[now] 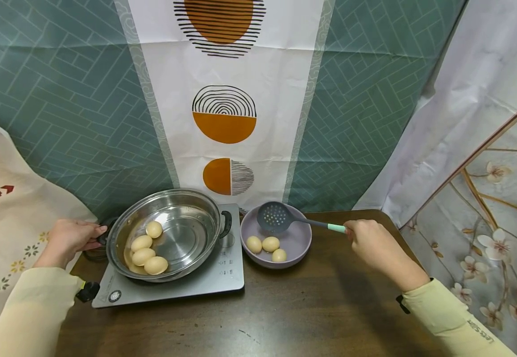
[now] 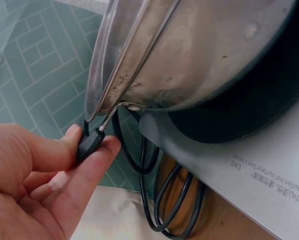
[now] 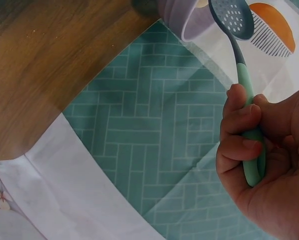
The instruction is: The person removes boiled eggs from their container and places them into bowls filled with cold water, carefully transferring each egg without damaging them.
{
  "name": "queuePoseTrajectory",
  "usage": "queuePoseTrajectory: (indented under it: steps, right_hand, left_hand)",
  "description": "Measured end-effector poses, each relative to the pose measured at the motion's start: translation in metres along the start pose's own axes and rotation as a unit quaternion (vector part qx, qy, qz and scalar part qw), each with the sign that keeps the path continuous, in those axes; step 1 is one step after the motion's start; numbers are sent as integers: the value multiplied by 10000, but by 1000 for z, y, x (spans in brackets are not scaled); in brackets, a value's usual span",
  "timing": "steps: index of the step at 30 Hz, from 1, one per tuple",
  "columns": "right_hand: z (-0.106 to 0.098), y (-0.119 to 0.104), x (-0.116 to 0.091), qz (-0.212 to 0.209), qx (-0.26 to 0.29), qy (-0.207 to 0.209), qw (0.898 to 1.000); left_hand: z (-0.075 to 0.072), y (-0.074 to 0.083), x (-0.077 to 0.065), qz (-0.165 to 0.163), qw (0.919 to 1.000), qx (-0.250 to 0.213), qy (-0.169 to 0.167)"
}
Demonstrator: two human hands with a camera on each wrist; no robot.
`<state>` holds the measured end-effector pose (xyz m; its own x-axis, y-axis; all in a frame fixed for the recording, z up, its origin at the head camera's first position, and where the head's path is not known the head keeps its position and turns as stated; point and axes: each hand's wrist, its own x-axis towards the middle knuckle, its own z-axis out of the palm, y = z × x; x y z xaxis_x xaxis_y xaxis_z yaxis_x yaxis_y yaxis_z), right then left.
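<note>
A steel pot (image 1: 191, 238) sits over a silver induction cooker (image 1: 222, 277), with several pale eggs (image 1: 155, 265) gathered at its left side. My left hand (image 1: 73, 237) pinches the pot's black left handle (image 2: 91, 144) between thumb and fingers. A dark slotted skimmer (image 1: 273, 216) with a mint-green handle (image 3: 245, 85) is gripped by my right hand (image 1: 376, 245), fingers curled round the handle end. Its perforated head, with no egg on it, hangs over the back of a purple bowl (image 1: 300, 248). Three eggs (image 1: 270, 243) lie in that bowl.
Black cable loops (image 2: 177, 200) lie beside the cooker's left edge. Behind the wooden table (image 1: 294, 307) hangs a green and white patterned cloth (image 1: 352, 148). A floral curtain (image 1: 486, 258) borders the right side, and a cream cloth (image 1: 13, 223) the left.
</note>
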<state>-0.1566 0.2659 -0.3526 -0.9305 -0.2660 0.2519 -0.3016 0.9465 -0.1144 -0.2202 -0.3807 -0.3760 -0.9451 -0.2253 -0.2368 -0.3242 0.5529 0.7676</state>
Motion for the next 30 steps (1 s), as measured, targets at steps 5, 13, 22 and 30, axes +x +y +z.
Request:
queuePoseTrajectory:
  steps: [5,13,22,30]
  right_hand:
    - [-2,-1,1,-19,6,5,10000]
    - [-10,-2,7,12,-3,100,9999]
    - [-23,-22,19,42,313,495,9983]
    - [-33,-54,37,-204,436,841,9953]
  left_hand:
    - [0,0,1,-51,10000,48,30]
    - [0,-1,1,-17,10000,81,10]
    - [0,-1,1,-10,9999,123,6]
    - [0,-1,1,9,9999,105,16]
